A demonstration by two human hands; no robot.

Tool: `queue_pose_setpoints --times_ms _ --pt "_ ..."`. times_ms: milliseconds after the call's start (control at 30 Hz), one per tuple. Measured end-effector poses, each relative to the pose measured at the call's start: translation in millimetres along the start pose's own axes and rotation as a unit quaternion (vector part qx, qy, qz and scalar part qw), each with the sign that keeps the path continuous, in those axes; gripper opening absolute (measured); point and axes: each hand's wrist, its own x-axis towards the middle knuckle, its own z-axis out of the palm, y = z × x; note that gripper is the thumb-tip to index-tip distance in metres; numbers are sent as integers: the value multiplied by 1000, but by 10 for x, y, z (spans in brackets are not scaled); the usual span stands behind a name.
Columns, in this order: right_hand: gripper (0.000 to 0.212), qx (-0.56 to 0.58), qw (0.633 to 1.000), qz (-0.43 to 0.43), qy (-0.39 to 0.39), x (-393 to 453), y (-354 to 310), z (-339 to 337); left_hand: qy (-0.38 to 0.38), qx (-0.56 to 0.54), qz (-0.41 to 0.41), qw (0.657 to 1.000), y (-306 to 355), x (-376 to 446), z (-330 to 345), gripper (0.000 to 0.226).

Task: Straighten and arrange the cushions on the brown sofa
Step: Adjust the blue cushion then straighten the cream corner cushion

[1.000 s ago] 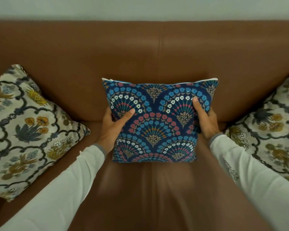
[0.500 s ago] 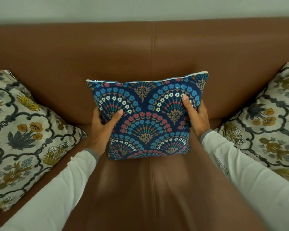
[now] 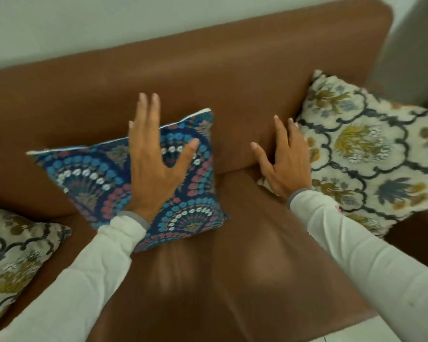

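A blue cushion (image 3: pixel 89 174) with a fan-shaped flower pattern leans against the backrest of the brown sofa (image 3: pixel 208 77), near its middle. My left hand (image 3: pixel 153 164) hovers flat in front of it, fingers spread, holding nothing. My right hand (image 3: pixel 286 164) is open too, its fingers at the left edge of a cream floral cushion (image 3: pixel 366 149) that leans in the sofa's right corner. Whether that hand touches the cream cushion I cannot tell. A second cream floral cushion (image 3: pixel 15 255) lies at the sofa's left end, partly cut off by the frame.
A pale wall (image 3: pixel 109 25) runs behind the backrest. The brown seat (image 3: pixel 220 280) stretches between my two sleeves. The sofa's right arm (image 3: pixel 410 238) rises beside the right cushion, and a strip of light floor (image 3: pixel 371 334) shows at the lower right.
Both hands have let go of the blue cushion. My right hand moved right to the cream cushion's edge, and my view swung right and tilted.
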Motion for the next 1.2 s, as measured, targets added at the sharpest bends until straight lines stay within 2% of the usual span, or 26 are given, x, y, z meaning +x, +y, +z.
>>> queue_pose_setpoints --times_ms 100,167,233,267,333,400,500,633,800,867,1000,1067,1100,1167,1200 --pt "82 -114 993 9 33 130 530 -452 -94 13 70 993 487 178 635 90" --pt "82 -153 986 38 52 204 959 -752 -149 -7 109 983 735 274 1076 89" --pt "82 -168 979 77 81 254 1418 -1037 -204 -42 106 972 939 354 1509 91" --pt "83 -170 976 98 97 263 1639 -1171 -236 -68 79 966 1023 381 1720 93" --pt "85 -163 969 142 115 253 2034 -1409 -291 -130 -24 948 1165 421 2100 101" --pt "87 -154 967 172 107 230 2333 -1597 -310 -179 -129 925 1228 446 2433 110" --pt "87 -158 968 172 85 213 2589 -1718 -304 -226 -191 906 1218 467 2794 111" --pt "86 -120 965 201 120 149 2739 -1689 -285 -252 -140 914 1273 556 2999 95" --pt "89 74 960 233 138 74 2734 -1536 -289 -238 -90 923 1310 733 3028 98" --pt "89 79 963 217 138 158 2660 -1491 -289 -224 -103 925 1274 679 2990 100" --pt "90 40 971 195 131 270 2592 -1474 -284 -211 -130 926 1246 503 2923 103" --pt "90 -43 968 205 138 234 2600 -1488 -298 -171 -137 929 1304 459 2898 106" --pt "90 -99 964 201 146 218 2608 -1512 -286 -111 -118 944 1359 472 2875 107" --pt "89 -203 952 155 170 218 2516 -1548 -197 30 12 980 1464 555 2743 100" --pt "89 -241 945 128 178 251 2426 -1570 -153 77 97 980 1532 634 2655 95"
